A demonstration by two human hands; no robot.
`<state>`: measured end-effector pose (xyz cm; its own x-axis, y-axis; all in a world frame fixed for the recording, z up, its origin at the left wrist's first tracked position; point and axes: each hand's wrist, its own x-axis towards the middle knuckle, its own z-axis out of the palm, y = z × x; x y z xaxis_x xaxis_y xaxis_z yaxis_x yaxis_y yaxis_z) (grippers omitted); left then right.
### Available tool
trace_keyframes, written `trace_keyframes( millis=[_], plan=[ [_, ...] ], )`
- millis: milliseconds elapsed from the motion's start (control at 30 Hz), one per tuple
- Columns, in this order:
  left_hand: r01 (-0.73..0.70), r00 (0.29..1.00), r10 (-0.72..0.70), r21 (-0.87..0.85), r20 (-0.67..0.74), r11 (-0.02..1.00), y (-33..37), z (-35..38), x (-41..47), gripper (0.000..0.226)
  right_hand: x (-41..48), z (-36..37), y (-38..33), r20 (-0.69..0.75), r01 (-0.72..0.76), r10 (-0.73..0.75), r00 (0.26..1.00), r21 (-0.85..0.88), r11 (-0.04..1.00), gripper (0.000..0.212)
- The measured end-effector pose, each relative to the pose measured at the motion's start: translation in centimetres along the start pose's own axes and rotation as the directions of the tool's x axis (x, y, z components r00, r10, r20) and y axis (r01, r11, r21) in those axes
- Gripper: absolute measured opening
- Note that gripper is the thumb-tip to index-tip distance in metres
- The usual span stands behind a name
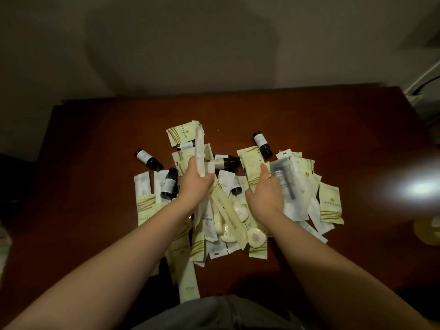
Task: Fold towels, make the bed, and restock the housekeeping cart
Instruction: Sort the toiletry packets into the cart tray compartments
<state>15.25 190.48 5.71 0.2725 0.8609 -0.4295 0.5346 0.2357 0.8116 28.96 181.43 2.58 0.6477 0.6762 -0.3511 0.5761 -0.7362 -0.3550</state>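
Over the middle of a heap of cream, green-striped paper sachets (329, 206), the left hand (197, 177) grips a long, narrow white paper packet (199, 148), fingers curled round its lower end so that it stands nearly upright. Just to the right, the right hand (264, 194) holds a translucent white plastic packet (287, 184) with a dark, slim tool inside; the thumb sticks out toward the far side, and the fingers are blurred behind the packet. Between the two wrists a long cream paper sleeve (228, 213) lies slantwise on the heap, with round white soaps (256, 236) beside its near end. Small dark bottles with white labels (262, 144) lie on their sides at the far and left edges of the heap. All of it rests on a reddish-brown wooden table (95, 151), which meets a plain pale wall (214, 44) beyond the heap. Right of the heap, a bright glare (414, 189) washes out the table edge.
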Motion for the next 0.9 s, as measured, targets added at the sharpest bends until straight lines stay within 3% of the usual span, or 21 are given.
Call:
trace_keyframes(
  millis=[200, 400, 500, 633, 767, 900],
  plan=[
    [0.132, 0.990, -0.130, -0.028, 0.061, 0.991, -1.1, 0.4, -0.1, 0.077, 0.1, -0.4, 1.1, -0.062, 0.039, -0.029, 0.998, 0.161, 0.986, 0.079],
    [0.075, 0.989, -0.110, 0.315, 0.096, 0.946, -2.0, 3.5, -1.6, 0.115, -0.4, -0.2, 1.8, -0.005, 0.023, -0.022, 1.000, 0.194, 0.981, 0.085],
    [0.065, 0.989, -0.112, 0.407, 0.093, 0.911, -1.8, 4.1, -1.8, 0.113, -1.0, 0.0, 1.3, 0.034, 0.022, -0.027, 0.999, 0.136, 0.990, 0.095],
    [0.160, 0.980, -0.194, 0.409, 0.043, 0.899, -1.3, 4.1, -1.4, 0.101, -1.7, 0.6, 1.0, 0.058, 0.075, -0.078, 0.995, 0.057, 0.996, 0.094],
    [0.259, 0.957, -0.287, 0.348, 0.031, 0.901, -0.6, 4.2, -1.1, 0.094, -1.3, 0.5, 1.8, 0.054, 0.042, -0.052, 0.997, 0.164, 0.986, 0.087],
    [0.311, 0.945, -0.322, 0.154, 0.053, 0.938, -0.6, 3.7, -1.0, 0.091, -0.9, 0.2, 2.6, 0.001, 0.029, -0.031, 1.000, 0.349, 0.937, 0.085]
  ],
)
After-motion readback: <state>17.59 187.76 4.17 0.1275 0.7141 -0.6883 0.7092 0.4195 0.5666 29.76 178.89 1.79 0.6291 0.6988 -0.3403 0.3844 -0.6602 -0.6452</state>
